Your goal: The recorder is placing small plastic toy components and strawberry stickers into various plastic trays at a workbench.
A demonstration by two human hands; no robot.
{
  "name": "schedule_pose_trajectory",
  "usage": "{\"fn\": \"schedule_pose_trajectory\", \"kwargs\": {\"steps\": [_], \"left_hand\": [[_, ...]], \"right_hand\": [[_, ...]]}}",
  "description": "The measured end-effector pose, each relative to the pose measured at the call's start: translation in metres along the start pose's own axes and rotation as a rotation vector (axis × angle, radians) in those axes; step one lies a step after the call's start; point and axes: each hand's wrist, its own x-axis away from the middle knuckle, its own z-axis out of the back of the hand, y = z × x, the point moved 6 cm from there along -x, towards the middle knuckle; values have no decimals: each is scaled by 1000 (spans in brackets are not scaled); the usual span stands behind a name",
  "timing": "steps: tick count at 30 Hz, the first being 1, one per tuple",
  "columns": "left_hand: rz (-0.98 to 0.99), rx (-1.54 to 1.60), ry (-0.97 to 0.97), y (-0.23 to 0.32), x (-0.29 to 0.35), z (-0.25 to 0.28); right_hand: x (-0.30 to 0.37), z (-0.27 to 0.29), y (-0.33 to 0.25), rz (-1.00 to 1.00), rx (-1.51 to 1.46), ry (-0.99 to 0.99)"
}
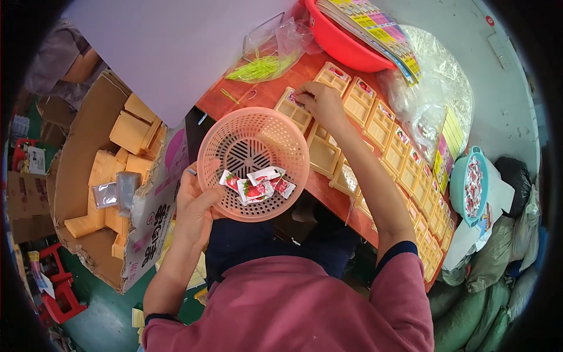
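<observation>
My left hand (193,202) grips the rim of a round pink plastic basket (221,138), thumb inside, and holds it tilted in front of me. Several small white sachets (258,186) with red strawberry prints lie in its lower part. At the far side of the basket, my right hand (322,104) reaches over a cream compartment tray (292,116), its fingers closed at a sachet (295,98) in the tray's end compartment. The fingertips partly cover that sachet. Beside it run rows of similar trays (359,104), several with a sachet in the end compartment.
The red table (272,89) carries a bag of green ties (258,67), a red basin (337,38) with printed sheets (375,26), and clear plastic film (434,76). A blue basket of sachets (469,185) stands right. An open carton (82,135) of cream trays stands left; a person (61,56) sits beyond.
</observation>
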Motion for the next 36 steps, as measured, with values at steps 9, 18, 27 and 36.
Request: {"fn": "schedule_pose_trajectory", "kwargs": {"steps": [9,18,27,36], "left_hand": [[-55,-54,3,-2,-2,-5],[-22,-63,-93,-13,4,-37],[18,-72,-91,-23,18,-28],[-17,-61,-52,-21,16,-24]], "right_hand": [[37,49,-72,70,-344,96],[114,9,-121,443,301,-279],[110,62,-89,-76,-654,-225],[51,59,34,-152,-126,-125]]}}
